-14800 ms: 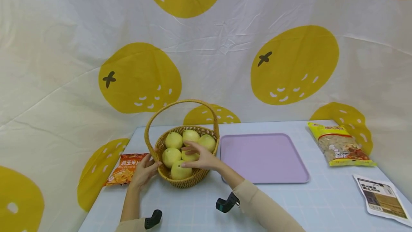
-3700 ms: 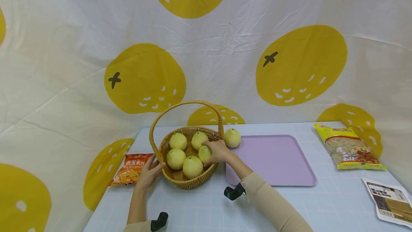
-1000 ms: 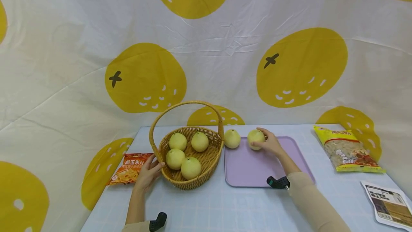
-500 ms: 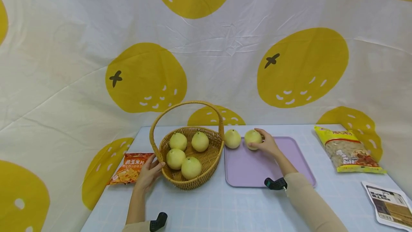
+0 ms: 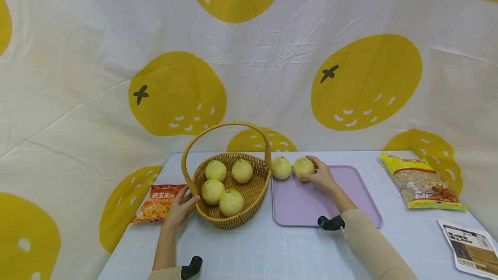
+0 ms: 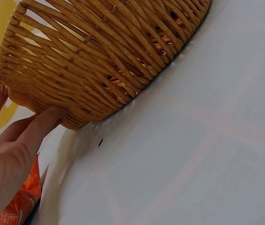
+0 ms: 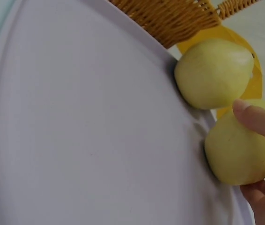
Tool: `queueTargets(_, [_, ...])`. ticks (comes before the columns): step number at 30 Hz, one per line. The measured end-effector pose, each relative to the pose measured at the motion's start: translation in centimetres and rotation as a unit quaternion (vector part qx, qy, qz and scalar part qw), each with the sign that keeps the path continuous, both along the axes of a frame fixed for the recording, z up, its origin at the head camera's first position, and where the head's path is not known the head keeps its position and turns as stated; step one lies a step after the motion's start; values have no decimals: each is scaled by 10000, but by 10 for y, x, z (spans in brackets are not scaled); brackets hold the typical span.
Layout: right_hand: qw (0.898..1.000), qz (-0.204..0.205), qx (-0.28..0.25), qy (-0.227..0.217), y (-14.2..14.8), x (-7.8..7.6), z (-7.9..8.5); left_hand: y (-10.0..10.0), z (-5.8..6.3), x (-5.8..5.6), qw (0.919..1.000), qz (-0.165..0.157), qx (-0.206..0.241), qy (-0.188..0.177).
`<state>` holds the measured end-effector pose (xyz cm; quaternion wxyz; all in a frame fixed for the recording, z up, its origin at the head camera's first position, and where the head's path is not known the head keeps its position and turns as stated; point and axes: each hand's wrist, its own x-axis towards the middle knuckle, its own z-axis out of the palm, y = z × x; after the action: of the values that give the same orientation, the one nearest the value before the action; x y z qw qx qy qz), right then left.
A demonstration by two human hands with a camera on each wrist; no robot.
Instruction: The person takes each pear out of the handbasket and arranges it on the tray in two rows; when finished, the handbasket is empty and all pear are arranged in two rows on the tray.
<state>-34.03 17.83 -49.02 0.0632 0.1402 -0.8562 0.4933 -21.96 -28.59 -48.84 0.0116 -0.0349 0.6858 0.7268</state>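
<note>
My right hand [image 5: 321, 177] holds a pale yellow-green pear [image 5: 304, 167] at the back edge of the lilac tray [image 5: 299, 211], thumb on the near side and fingers behind. Just left of it, a second pear [image 5: 281, 167] rests at the tray's back left corner; the right wrist view shows that pear [image 7: 212, 72] close beside the held pear [image 7: 240, 147]. My left hand [image 5: 180, 210] grips the left side of the wicker basket [image 5: 249, 217]. In the left wrist view its fingers [image 6: 46, 123] lie against the woven outer wall. Several pears [image 5: 231, 203] sit in the basket, whose right part shows bare weave.
An orange-red snack bag [image 5: 157, 204] lies left of the basket, partly behind my left hand. Right of the tray are a yellow-topped bag [image 5: 422, 180] and a white-and-brown packet [image 5: 468, 245]. The basket's tall handle [image 5: 229, 123] arches up near the back cloth.
Two pears have gone from the basket to the tray. Over the last second my right hand has slid the second one left, towards the first. My left hand has stayed at the basket.
</note>
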Motion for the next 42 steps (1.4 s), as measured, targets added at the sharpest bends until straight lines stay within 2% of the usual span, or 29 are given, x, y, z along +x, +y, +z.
queueTargets(16, [9999, -62, 75, -131, 0, 0, 0, 1, 1, 0, 10000, 73, 8, -50])
queueTargets(31, [9995, -125, 281, -9, 1, -2, -4, 0, 0, 0, 10000, 43, -5, 1])
queueTargets(42, [9998, -80, 168, -122, -1, 0, -6, 0, -1, 0, 10000, -1, 90, 43])
